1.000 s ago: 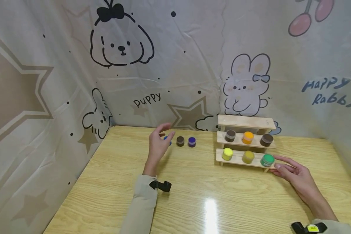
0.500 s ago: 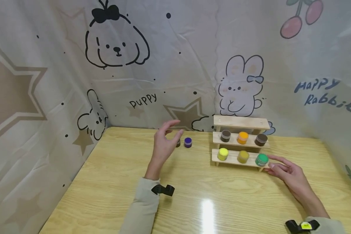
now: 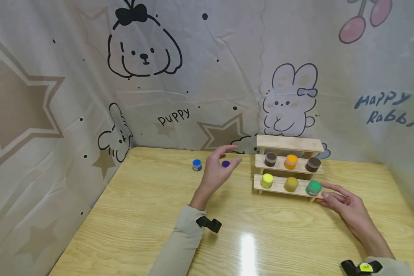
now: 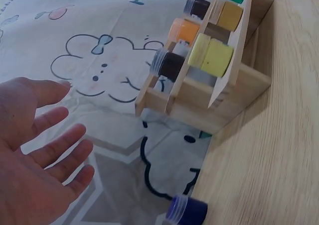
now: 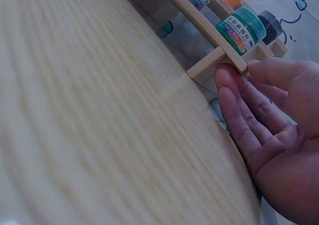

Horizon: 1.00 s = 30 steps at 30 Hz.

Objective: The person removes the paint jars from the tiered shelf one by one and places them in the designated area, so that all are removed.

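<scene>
My left hand (image 3: 216,170) hovers with spread, relaxed fingers beside a purple jar (image 3: 225,164), holding nothing; the left wrist view shows its empty fingers (image 4: 75,158) and the purple jar (image 4: 187,211). A blue jar (image 3: 197,165) stands to its left. With thumb and fingertips, my right hand (image 3: 352,212) pinches the right end of the lower shelf of a wooden rack (image 3: 289,143), close to a green jar (image 3: 313,188). In the right wrist view the thumb and fingers (image 5: 249,115) meet the shelf end below the green jar (image 5: 241,31).
The rack's lower shelf also bears a yellow jar (image 3: 267,180) and an ochre jar (image 3: 291,184). On the middle shelf are a dark jar (image 3: 270,159), an orange jar (image 3: 291,161) and another dark jar (image 3: 312,164). Behind the table (image 3: 134,199) hangs a printed cloth (image 3: 210,84).
My left hand has moved right, from in front of the blue jar to beside the purple one. The blue jar shows again, while the dark jar between them is now hidden. My right hand keeps its grip.
</scene>
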Each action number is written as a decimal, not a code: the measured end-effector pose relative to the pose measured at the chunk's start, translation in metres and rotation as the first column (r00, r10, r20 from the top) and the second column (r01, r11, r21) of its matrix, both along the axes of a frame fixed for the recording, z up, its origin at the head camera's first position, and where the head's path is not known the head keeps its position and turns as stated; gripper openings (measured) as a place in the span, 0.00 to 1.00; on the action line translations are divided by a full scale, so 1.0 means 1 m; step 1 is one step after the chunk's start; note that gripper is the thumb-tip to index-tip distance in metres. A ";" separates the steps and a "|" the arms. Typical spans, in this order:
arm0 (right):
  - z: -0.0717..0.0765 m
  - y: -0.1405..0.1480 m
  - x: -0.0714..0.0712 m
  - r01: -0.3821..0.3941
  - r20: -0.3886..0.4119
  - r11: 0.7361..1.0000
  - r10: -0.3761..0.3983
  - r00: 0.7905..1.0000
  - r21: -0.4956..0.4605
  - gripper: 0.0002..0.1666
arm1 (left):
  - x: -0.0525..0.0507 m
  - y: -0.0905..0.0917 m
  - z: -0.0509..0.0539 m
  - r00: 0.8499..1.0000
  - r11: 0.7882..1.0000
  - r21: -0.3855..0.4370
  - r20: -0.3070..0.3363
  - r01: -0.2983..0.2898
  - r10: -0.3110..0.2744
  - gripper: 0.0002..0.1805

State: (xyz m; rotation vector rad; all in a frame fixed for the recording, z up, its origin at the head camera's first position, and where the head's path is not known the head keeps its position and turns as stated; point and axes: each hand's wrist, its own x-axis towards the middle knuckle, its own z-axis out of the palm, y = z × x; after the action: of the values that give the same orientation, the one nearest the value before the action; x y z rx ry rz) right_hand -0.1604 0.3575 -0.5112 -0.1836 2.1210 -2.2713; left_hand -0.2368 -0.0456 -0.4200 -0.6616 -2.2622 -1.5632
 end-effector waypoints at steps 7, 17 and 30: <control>-0.001 0.001 0.002 0.000 -0.014 1.000 0.000 1.000 -0.011 0.22 | -0.005 0.020 -0.005 0.998 0.998 0.016 0.028 0.054 -0.055 0.19; -0.001 -0.003 0.001 0.006 0.001 1.000 -0.006 1.000 -0.008 0.23 | -0.008 0.048 -0.008 0.992 0.994 0.049 0.078 0.097 -0.100 0.17; 0.000 -0.002 0.001 0.027 -0.001 0.999 -0.027 1.000 0.026 0.22 | -0.017 0.078 -0.014 0.987 0.994 -0.012 0.122 0.110 -0.108 0.20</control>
State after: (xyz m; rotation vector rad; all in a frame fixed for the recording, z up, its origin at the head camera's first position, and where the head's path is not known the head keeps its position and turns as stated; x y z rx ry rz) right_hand -0.1598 0.3552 -0.5109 -0.1560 2.1658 -2.2567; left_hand -0.2541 0.0326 -0.4340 -0.7253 -2.3672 -1.6766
